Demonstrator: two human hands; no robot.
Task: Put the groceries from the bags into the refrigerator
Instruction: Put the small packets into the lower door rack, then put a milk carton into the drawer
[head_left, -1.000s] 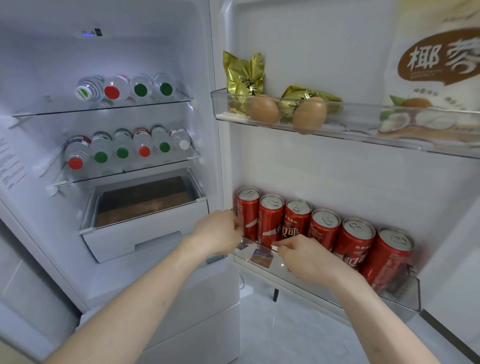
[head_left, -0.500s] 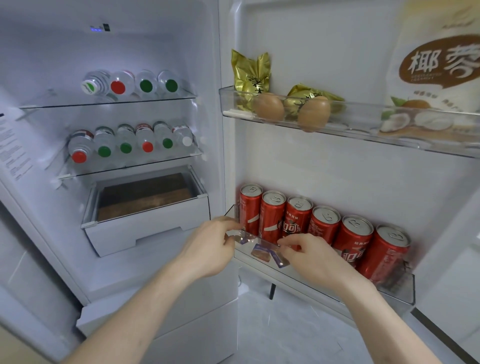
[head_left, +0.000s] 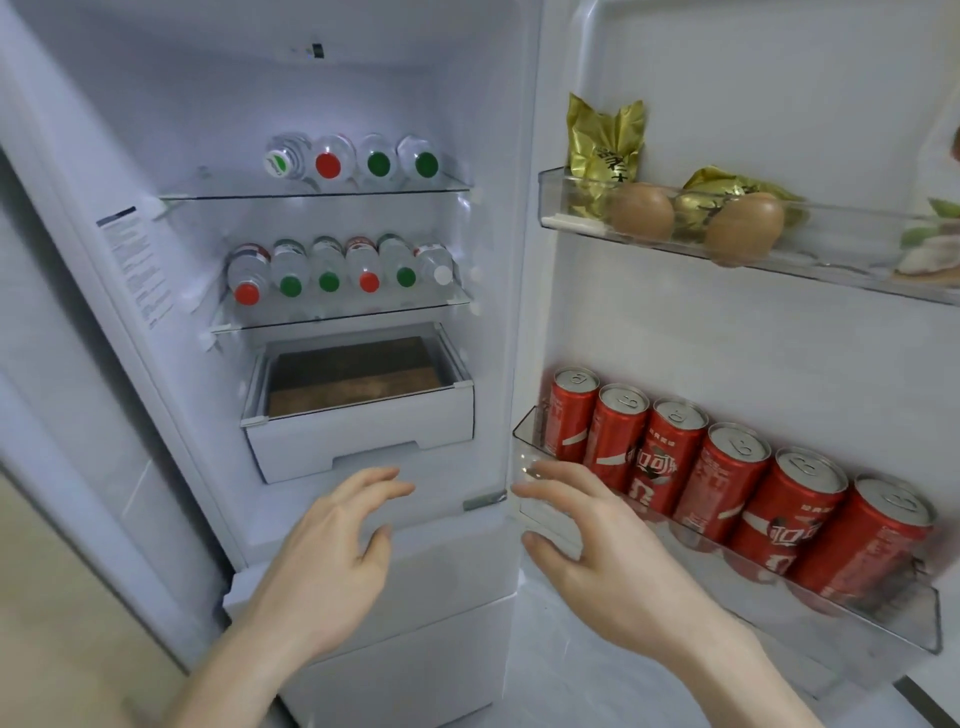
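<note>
1. Hands have drawn back from the lower door shelf (head_left: 779, 587): the left hand (head_left: 332, 561) and the right hand (head_left: 597, 545) hang apart, fingers loosely spread, holding nothing.
2. Six red cans (head_left: 722, 478) stand in a row on that shelf, as before.
3. Small packets pinched earlier no longer show.

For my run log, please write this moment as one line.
left hand: open, holding nothing | right hand: open, at the door shelf corner | cola cans: six upright in door shelf | drawer: open
</note>
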